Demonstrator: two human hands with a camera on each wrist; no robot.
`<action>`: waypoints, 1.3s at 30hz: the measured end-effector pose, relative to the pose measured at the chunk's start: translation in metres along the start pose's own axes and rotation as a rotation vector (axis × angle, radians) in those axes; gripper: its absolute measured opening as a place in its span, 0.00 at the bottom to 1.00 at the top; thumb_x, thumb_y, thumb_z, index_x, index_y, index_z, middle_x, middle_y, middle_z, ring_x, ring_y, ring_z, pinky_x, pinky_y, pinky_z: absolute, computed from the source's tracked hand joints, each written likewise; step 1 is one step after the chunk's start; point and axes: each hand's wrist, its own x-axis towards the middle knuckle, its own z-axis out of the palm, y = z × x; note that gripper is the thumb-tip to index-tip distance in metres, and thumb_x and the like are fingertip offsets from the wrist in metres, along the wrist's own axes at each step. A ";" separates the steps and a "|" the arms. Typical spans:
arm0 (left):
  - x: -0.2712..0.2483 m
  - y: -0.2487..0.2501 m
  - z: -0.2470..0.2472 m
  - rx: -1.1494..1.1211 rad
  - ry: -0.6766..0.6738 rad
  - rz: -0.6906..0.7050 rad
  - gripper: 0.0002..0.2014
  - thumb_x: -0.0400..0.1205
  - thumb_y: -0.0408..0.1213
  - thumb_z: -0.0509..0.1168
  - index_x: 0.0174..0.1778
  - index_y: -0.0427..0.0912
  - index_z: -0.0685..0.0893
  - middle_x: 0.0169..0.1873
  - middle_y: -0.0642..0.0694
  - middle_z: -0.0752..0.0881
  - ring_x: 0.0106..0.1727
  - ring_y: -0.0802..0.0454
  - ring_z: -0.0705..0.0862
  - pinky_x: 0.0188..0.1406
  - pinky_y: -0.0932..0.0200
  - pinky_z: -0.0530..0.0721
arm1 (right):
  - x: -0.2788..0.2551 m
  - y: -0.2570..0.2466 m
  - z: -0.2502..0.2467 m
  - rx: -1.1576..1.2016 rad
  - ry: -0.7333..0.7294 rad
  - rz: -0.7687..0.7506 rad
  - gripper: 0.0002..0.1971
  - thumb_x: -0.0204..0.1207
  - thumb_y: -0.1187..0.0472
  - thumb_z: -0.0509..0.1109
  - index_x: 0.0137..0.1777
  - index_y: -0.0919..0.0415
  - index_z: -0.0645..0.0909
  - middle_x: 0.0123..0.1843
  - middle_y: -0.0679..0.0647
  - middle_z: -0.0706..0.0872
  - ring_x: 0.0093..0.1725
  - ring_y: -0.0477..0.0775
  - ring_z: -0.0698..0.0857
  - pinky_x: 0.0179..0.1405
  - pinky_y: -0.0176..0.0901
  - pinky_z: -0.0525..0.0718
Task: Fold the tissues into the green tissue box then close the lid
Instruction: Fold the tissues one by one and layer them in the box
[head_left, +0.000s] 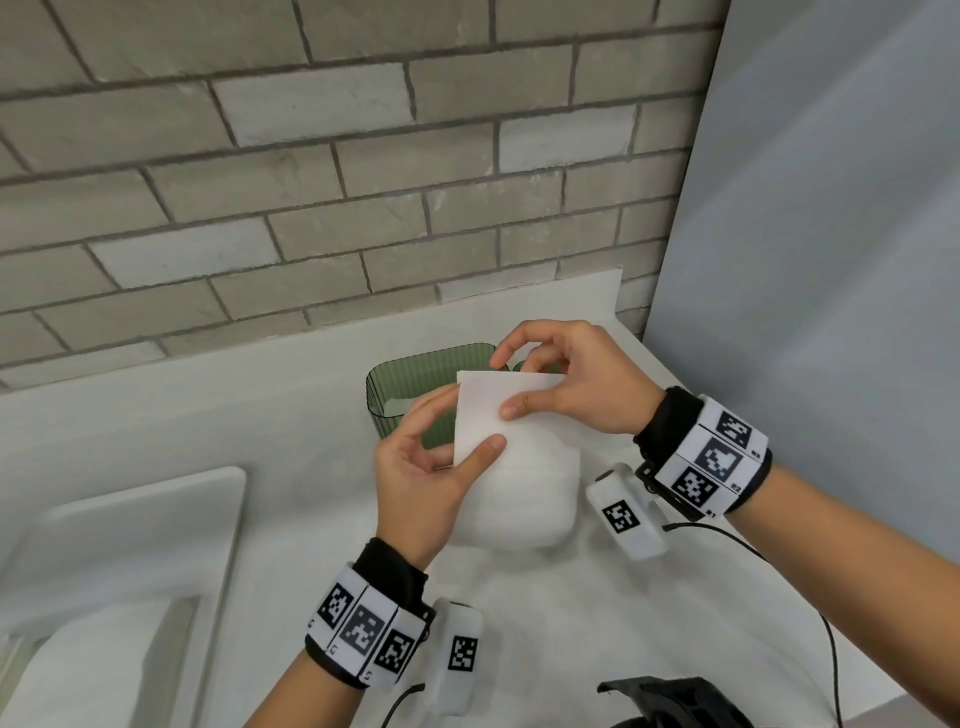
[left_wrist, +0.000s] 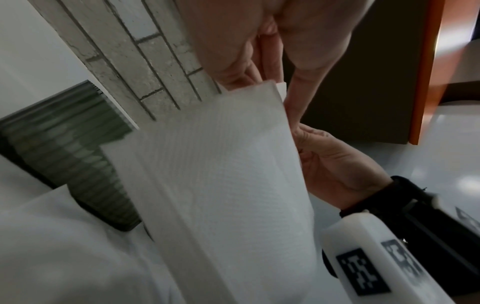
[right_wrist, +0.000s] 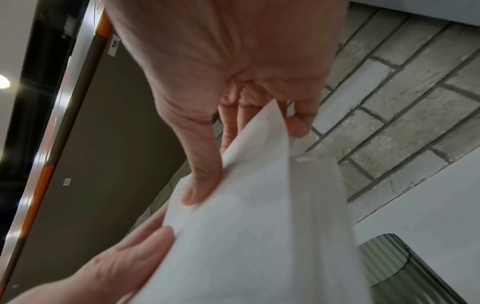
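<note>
At the far left of the head view, a white sink (head_left: 156, 530) is set into the pale countertop (head_left: 291, 426), and a grey brick wall (head_left: 311, 182) rises behind it. Right of the sink, the left hand (head_left: 423, 486) is raised above the counter; its thumb and fingers are closed in a pinch on the left edge of a white tissue (head_left: 501, 410). A band with black-and-white markers (head_left: 363, 631) is worn on that wrist.

The green tissue box (head_left: 410, 387), ribbed and open at the top, is seen just behind the left hand, near the wall; something white is visible inside it. Its right portion is hidden by the tissue and the hands.

The tissue is held in the air in front of the box, over a white stack (head_left: 524, 493) that rests on the counter below. The sheet is folded flat, its long axis running up and down in the head view, with the top edge tilted slightly away toward the wall.

To the right, the right hand (head_left: 569, 376) is curled over the tissue's upper right corner, thumb pressed on the front face and fingers behind. A pale grey panel (head_left: 831, 234) stands at the far right.
</note>
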 end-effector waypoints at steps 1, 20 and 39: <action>0.001 0.001 0.000 0.017 -0.010 0.001 0.23 0.66 0.23 0.77 0.57 0.40 0.86 0.61 0.47 0.86 0.47 0.40 0.92 0.39 0.50 0.91 | 0.000 0.001 0.000 -0.031 0.002 -0.014 0.20 0.59 0.55 0.86 0.50 0.49 0.85 0.37 0.52 0.87 0.37 0.53 0.82 0.46 0.47 0.80; -0.005 -0.051 -0.044 0.110 -0.005 -0.360 0.16 0.68 0.19 0.76 0.52 0.31 0.89 0.47 0.41 0.92 0.48 0.51 0.91 0.47 0.63 0.87 | -0.045 0.105 0.035 0.609 0.026 0.254 0.14 0.65 0.71 0.79 0.39 0.62 0.74 0.39 0.51 0.84 0.39 0.48 0.83 0.42 0.33 0.81; -0.004 -0.080 -0.032 0.231 -0.079 -0.448 0.18 0.74 0.17 0.71 0.47 0.45 0.91 0.41 0.52 0.93 0.41 0.59 0.88 0.40 0.68 0.84 | -0.044 0.121 0.073 0.559 0.079 0.402 0.20 0.57 0.79 0.83 0.33 0.64 0.72 0.30 0.48 0.81 0.32 0.46 0.79 0.33 0.34 0.79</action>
